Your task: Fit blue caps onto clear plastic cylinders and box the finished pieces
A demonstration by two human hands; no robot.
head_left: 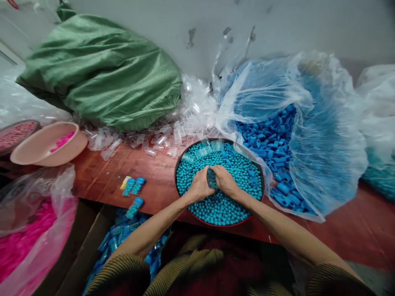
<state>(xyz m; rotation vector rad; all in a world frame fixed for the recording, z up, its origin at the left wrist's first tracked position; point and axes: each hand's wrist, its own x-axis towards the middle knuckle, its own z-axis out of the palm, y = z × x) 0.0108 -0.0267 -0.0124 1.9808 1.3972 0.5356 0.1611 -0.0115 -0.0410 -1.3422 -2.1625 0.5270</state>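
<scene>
My left hand (200,185) and my right hand (227,181) meet over a round basin (176,181) with a red rim. Between them is a small clear plastic container (211,178), with the fingers of both hands closed around it. Its contents are hard to make out. Turquoise beads (224,211) fill the basin beneath my hands. On top of the beads, toward the back, lie a few clear containers (203,151) and loose blue caps (253,176).
Left of the basin lie bead-filled containers with blue caps (132,209). Empty clear containers (177,133) are heaped behind, near a green sack (114,74). A plastic bag (327,135) of blue caps sits right. A pink bowl (27,154) and a bag of pink pieces (27,234) are left.
</scene>
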